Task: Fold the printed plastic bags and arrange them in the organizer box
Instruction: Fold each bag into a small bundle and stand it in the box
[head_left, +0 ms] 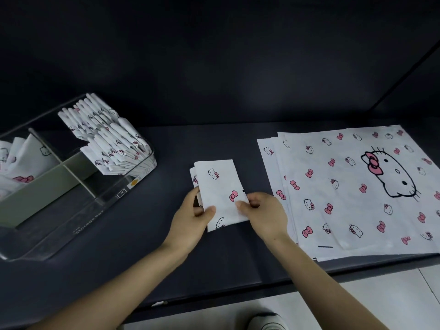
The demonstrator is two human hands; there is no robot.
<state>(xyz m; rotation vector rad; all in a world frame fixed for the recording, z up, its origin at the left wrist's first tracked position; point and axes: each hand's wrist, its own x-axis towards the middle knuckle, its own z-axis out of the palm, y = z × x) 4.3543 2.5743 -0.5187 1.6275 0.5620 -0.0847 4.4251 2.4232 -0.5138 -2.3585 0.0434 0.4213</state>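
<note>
Nearest the camera is a strip of pale tiled floor (381, 294), with the toe of a light shoe (266, 322) at the bottom edge. Above it begins a dark, matte table (166, 270) that fills most of the view.

Two bare forearms reach up from the bottom onto the table. The left hand (197, 215) grips the lower left edge of a folded bag (219, 186), thumb on top and fingers curled underneath. The right hand (264, 210) pinches the bag's lower right edge between thumb and curled fingers. The bag is a white plastic rectangle printed with small cat faces and pink bows. It lies at the middle of the table, with its far end flat on the surface.

Just right of the hands lies a stack of unfolded bags (357, 186) in the same print, fanned slightly, the top one showing a large cat face with a pink bow.

Well to the left stands a clear organizer box (78, 225) with grey-green dividers (47, 184). Its far right compartment holds a row of folded bags standing on edge (107, 144). The left compartment holds looser bags (19, 163). The near compartments show only the table through the plastic.

Behind everything rises a plain dark wall (214, 55).
</note>
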